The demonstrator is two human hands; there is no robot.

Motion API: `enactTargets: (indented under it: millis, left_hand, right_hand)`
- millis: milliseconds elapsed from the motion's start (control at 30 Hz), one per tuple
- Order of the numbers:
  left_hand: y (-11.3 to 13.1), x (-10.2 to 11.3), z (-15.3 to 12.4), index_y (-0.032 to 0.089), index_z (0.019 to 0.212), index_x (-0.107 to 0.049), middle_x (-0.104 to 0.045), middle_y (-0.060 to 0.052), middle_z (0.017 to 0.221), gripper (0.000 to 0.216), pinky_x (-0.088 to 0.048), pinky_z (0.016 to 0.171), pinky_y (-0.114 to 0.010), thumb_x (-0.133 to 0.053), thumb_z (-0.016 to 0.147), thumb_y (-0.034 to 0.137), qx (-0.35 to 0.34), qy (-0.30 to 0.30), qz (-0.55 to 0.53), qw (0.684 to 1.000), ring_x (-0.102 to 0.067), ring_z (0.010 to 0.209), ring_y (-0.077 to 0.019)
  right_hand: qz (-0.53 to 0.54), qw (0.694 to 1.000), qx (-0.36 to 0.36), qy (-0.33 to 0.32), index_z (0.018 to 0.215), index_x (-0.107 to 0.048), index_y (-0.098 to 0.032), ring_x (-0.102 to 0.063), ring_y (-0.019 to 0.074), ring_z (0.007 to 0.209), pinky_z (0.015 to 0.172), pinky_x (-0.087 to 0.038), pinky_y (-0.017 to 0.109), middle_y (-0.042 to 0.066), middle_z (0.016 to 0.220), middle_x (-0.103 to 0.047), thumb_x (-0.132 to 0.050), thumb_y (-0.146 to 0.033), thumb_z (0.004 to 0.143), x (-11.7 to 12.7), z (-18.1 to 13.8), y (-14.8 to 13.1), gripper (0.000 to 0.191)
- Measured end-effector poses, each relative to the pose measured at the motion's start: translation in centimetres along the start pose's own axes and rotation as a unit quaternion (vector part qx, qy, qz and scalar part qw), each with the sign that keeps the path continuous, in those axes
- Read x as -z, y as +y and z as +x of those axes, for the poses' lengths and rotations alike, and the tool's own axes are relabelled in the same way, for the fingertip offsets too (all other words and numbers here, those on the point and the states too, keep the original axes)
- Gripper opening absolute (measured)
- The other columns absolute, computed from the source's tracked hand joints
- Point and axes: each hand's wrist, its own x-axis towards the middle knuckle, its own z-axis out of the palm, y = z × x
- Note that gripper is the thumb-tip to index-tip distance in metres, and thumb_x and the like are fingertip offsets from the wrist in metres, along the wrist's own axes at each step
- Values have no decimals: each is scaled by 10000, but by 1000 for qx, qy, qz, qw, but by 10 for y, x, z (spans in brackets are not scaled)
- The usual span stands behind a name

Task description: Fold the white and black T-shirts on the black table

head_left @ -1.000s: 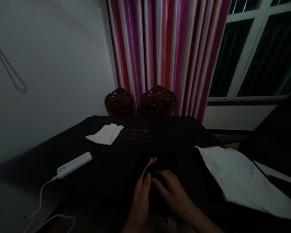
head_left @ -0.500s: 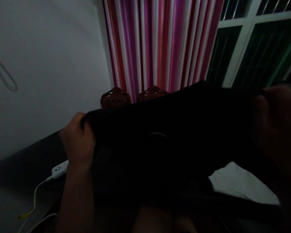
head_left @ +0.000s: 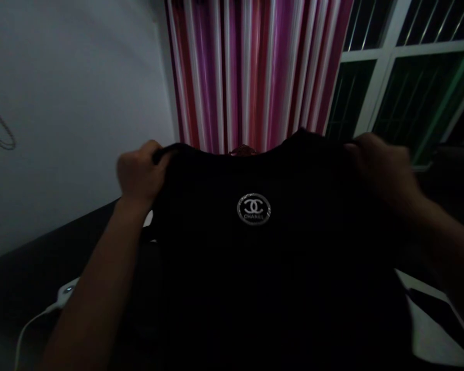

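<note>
We held the black shirt [head_left: 278, 278] upright before us, spread between both hands over the desk [head_left: 42, 268]. Our left hand [head_left: 139, 172] had its fingers closed around one shoulder of the garment; our right hand [head_left: 386, 165], somewhat blurred, gripped the opposite shoulder. A round emblem [head_left: 254, 209] lettered CHANEL faced us. Beyond the collar hung a striped curtain [head_left: 255, 77], and a white device [head_left: 65, 291] showed partly behind our left forearm.

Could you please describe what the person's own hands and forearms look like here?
The left hand and right hand are gloveless. No sleeve, watch or bracelet shows on the visible parts of the left forearm or right forearm. Dim light and blur hide finer details, such as any rings.
</note>
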Motion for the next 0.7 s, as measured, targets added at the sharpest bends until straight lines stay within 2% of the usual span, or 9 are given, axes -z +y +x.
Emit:
enactTargets:
  millis: [100,167,233,300,367,467,533,600,700]
  left_hand:
    - [5,-65,8,28,1152,-534,-617,-198,1156,465,-368,993,-483,-488,931,435,-26,-115,-29,993,-548,1143,-311]
    - [6,-97,-15,26,1230,-484,-517,-256,1305,501,-306,1052,-503,-535,909,408,-27,-202,-74,976,-460,1245,-341]
    - [8,-117,-53,45,1220,-514,-489,-255,1345,502,-279,1078,-491,-521,906,436,-22,-275,-112,955,-437,1274,-338]
    - [11,-126,-101,112,1170,-583,-569,-200,1282,483,-334,1054,-441,-488,901,502,-18,-313,-128,941,-509,1220,-306]
    - [12,-130,-148,180,1169,-615,-601,-152,1274,492,-342,1053,-422,-451,895,554,-13,-344,-133,929,-520,1230,-293]
    - [3,-134,-205,223,1253,-597,-533,-136,1390,560,-259,1100,-495,-404,888,600,-15,-407,-112,906,-422,1336,-323]
    - [-9,-137,-229,222,1334,-543,-428,-143,1478,618,-178,1119,-556,-383,884,616,-19,-451,-88,888,-324,1398,-343]
    - [-24,-141,-242,217,1394,-481,-333,-156,1526,663,-120,1124,-587,-388,878,624,-19,-489,-63,870,-254,1427,-350]
    - [-44,-143,-247,234,1461,-377,-237,-143,1562,688,-65,1138,-581,-367,893,623,-33,-524,-24,851,-179,1453,-325]
  right_hand:
    - [-15,994,19,-106,1141,-555,-38,-624,226,928,705,-375,318,180,984,-663,-342,-463,1010,-64,7,-11,493]
    - [3,985,21,-173,1150,-546,-69,-622,232,940,729,-405,307,169,1028,-657,-411,-395,1006,-106,-8,-13,381]
    - [14,973,38,-227,1126,-559,-92,-619,238,955,773,-429,317,163,1059,-648,-449,-361,988,-139,-33,-15,322]
    - [14,957,70,-280,1115,-581,-111,-608,254,1002,849,-434,345,168,1092,-638,-469,-366,970,-163,-66,-16,314]
    - [21,931,114,-345,1188,-579,-138,-579,276,1087,936,-414,382,168,1171,-616,-478,-399,956,-182,-103,-17,364]
    - [38,885,174,-431,1358,-504,-215,-460,319,1266,1032,-356,456,144,1364,-515,-470,-483,936,-208,-155,-13,501]
    - [28,864,176,-471,1425,-441,-257,-334,347,1363,1081,-291,504,131,1469,-408,-455,-557,918,-223,-184,-5,589]
    - [2,853,126,-506,1468,-371,-289,-239,370,1404,1099,-239,550,128,1531,-302,-433,-622,900,-234,-206,3,661]
    - [-14,843,48,-535,1503,-250,-353,-164,385,1422,1087,-223,601,100,1580,-166,-390,-682,885,-241,-227,6,713]
